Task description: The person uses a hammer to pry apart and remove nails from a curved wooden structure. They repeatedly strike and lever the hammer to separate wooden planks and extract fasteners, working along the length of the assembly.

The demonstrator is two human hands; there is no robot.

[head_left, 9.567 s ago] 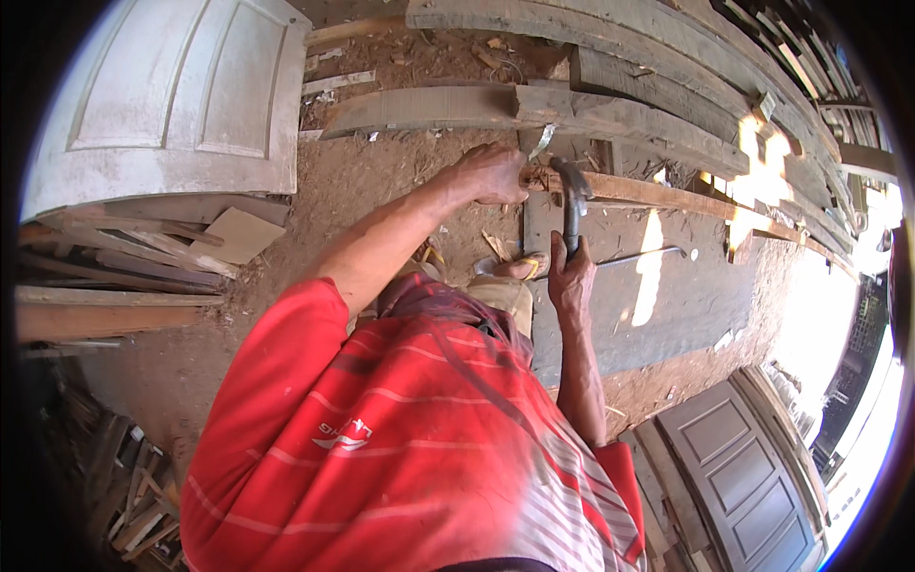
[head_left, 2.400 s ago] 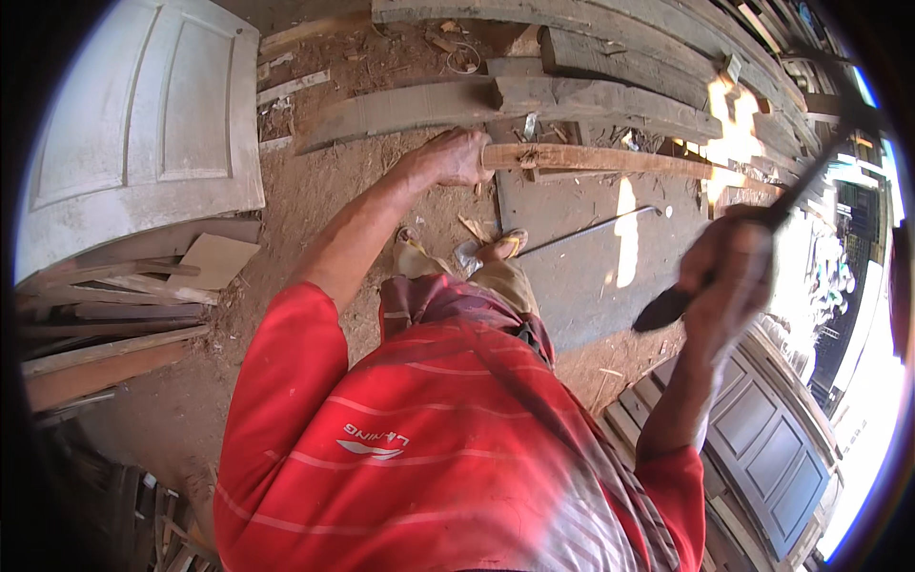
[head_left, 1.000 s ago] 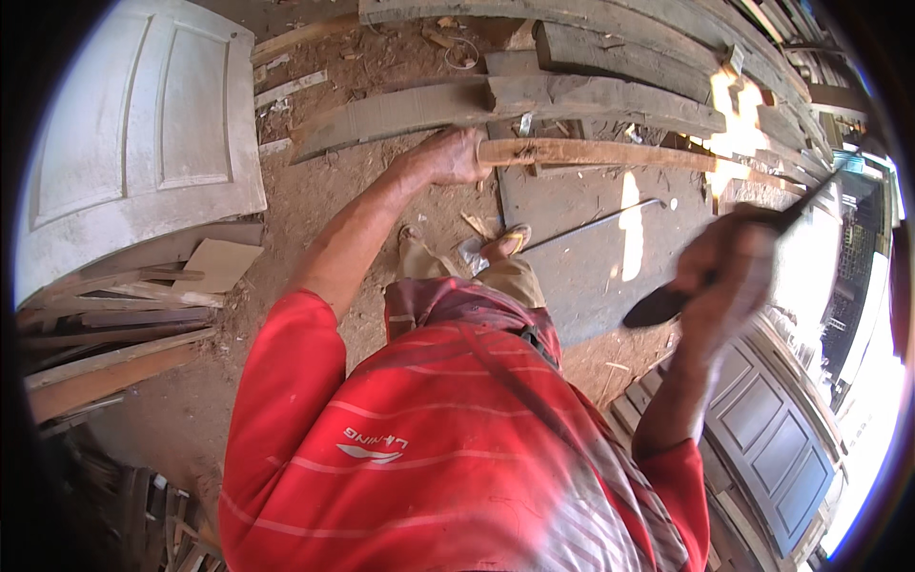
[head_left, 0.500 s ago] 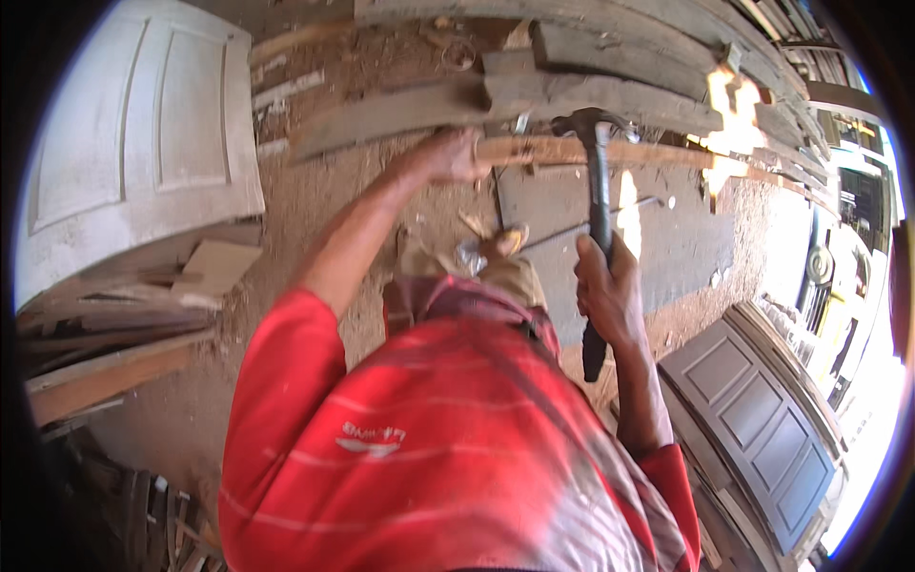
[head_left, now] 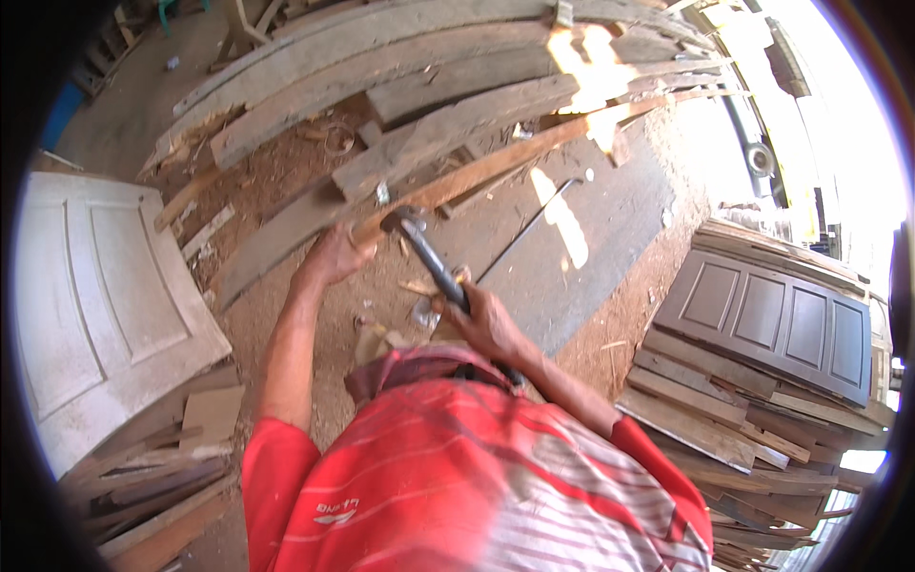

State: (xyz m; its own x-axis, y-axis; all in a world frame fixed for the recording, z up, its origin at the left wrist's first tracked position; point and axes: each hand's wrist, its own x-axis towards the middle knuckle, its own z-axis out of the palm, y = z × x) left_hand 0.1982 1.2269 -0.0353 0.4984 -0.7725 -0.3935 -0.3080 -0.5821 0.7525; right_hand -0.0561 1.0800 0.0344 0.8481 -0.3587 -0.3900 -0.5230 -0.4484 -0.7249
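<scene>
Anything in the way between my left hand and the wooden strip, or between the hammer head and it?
Nothing visible is. The left hand grips the near end of the wooden strip directly. The hammer in the right hand has its head over the strip; whether they touch, I can't tell.

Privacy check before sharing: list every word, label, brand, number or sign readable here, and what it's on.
Red shirt: small white lettering above a white logo, turned around and blurred; wording not copied here.
Hammer and wood strip: none I can make out.
White door and brown door: none visible.
Bright background at upper right: too washed out to tell.
</scene>
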